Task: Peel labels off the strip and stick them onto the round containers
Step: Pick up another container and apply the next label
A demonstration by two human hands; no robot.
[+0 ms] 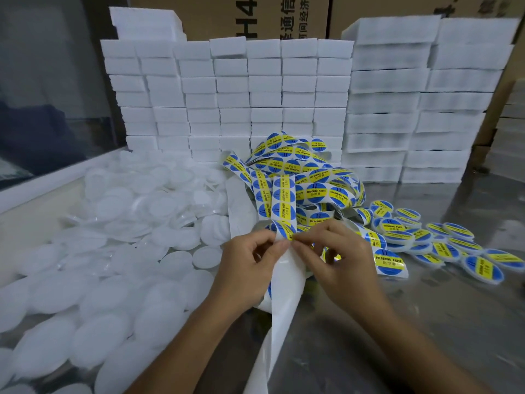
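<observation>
Steel tabletop (454, 322), white foam blocks (227, 95) stacked behind. Left hand (250, 268) pinches label strip (284, 194); right hand (338, 260) pinches a label (285, 231) at its edge. Unlabelled round containers (113, 237) piled left, labelled containers (443, 243) right.

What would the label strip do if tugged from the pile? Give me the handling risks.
Probably floppy: the label strip loops and folds over itself. It likely snags, since its coils overlap in a tangle. The bare backing hanging below the left hand and right hand looks thin and glossy, so possibly slippery.
</observation>
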